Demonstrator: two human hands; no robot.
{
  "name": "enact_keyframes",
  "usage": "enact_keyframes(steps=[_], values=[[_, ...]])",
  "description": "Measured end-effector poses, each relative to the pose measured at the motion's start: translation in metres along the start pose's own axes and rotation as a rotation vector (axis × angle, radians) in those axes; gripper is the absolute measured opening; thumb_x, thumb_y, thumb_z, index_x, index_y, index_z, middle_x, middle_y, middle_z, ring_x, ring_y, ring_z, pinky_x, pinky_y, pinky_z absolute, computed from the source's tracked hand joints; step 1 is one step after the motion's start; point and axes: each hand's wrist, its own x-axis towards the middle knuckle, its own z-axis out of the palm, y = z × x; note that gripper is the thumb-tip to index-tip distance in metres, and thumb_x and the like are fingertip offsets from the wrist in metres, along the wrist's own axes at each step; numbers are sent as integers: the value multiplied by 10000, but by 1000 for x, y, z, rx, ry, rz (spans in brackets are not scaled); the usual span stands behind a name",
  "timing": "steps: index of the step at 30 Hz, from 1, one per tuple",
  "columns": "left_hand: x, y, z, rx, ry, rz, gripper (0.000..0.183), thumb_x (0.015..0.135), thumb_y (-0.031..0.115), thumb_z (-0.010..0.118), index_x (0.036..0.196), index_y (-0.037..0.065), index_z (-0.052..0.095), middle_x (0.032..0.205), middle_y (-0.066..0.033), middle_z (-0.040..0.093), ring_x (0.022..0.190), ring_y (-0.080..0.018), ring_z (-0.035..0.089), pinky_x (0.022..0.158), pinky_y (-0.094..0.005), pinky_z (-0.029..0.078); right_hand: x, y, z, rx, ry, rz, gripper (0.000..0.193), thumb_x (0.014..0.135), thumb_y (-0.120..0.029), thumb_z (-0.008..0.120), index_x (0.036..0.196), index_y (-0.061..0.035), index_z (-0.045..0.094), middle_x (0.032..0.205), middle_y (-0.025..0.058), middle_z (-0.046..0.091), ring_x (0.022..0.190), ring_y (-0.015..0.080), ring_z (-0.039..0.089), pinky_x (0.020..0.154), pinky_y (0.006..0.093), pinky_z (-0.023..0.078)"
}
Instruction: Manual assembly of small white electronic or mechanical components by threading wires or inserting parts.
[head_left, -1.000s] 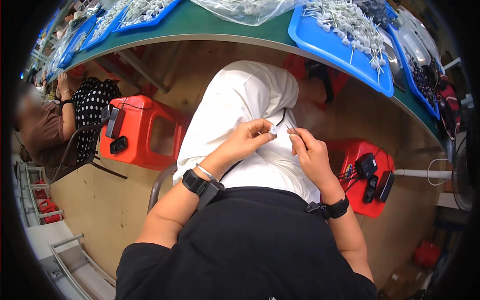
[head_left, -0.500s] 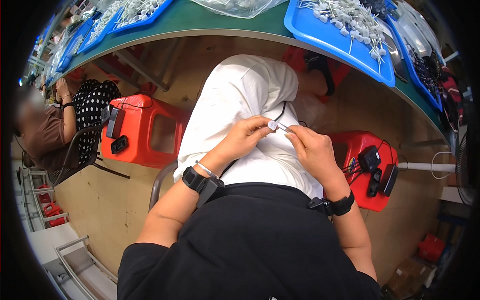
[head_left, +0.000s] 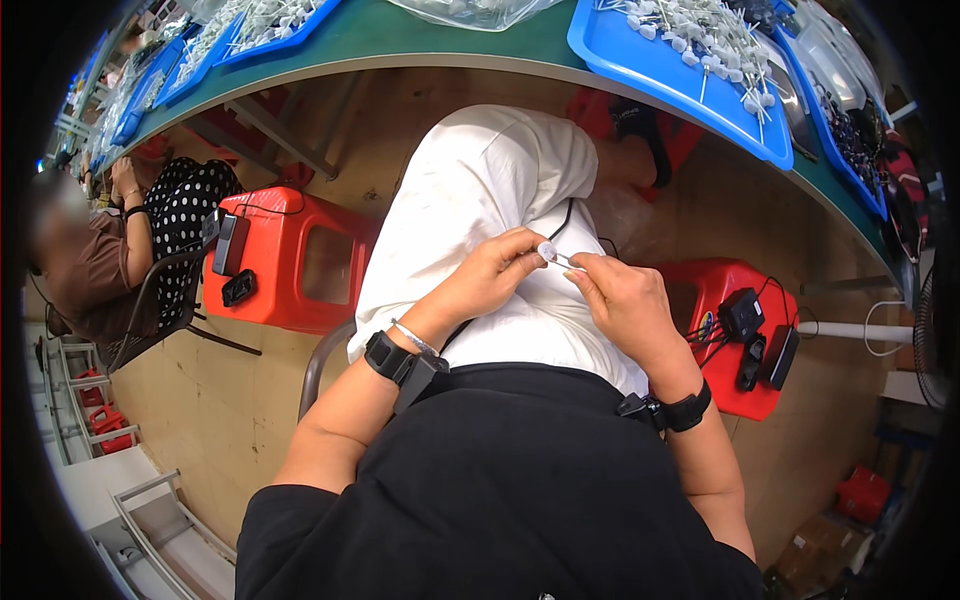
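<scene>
My left hand [head_left: 490,278] pinches a small round white cap [head_left: 546,251] between thumb and fingers, over my lap in white trousers [head_left: 480,190]. My right hand [head_left: 625,305] grips the thin white stick [head_left: 570,263] that meets the cap. The two hands almost touch at the cap. Each wrist carries a black band. A black cable runs down across my lap behind the hands.
A green table [head_left: 470,45] curves above with blue trays [head_left: 660,70] of several white capped sticks. A red stool [head_left: 290,255] stands at my left, another red stool [head_left: 740,330] with black chargers at my right. A person in a dotted skirt [head_left: 185,215] sits far left.
Both hands have drifted slightly lower and to the right over my lap, still holding the cap and stick together.
</scene>
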Motion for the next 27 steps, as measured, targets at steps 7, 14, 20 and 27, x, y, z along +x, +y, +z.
enact_keyframes(steps=[7,14,20,27], values=[[-1,0,0,8,5,-12,154,1017,72,563,1127,-4,640,1002,-50,627,914,-122,588,807,-259,475,-1,-1,0,-3,-12,-4,151,928,-201,679,914,-56,639,670,96,627,555,273,620,494,383,468],[-1,2,0,57,12,5,142,1010,64,567,1110,-5,641,980,-57,618,897,-137,584,807,-271,469,0,-1,-1,31,-64,27,202,946,-205,657,841,-45,592,642,119,607,550,310,609,497,403,464],[0,2,2,123,68,51,118,997,51,582,1071,-6,654,932,-62,616,843,-145,574,760,-282,464,0,-6,-2,164,-169,154,235,971,-200,624,825,-25,568,605,166,579,547,367,592,514,451,455],[1,-5,3,163,102,91,110,990,34,581,1058,-4,658,946,-78,642,882,-171,614,800,-290,485,3,-14,-7,241,-280,287,256,988,-223,603,864,1,594,645,215,597,596,415,601,550,473,464]])
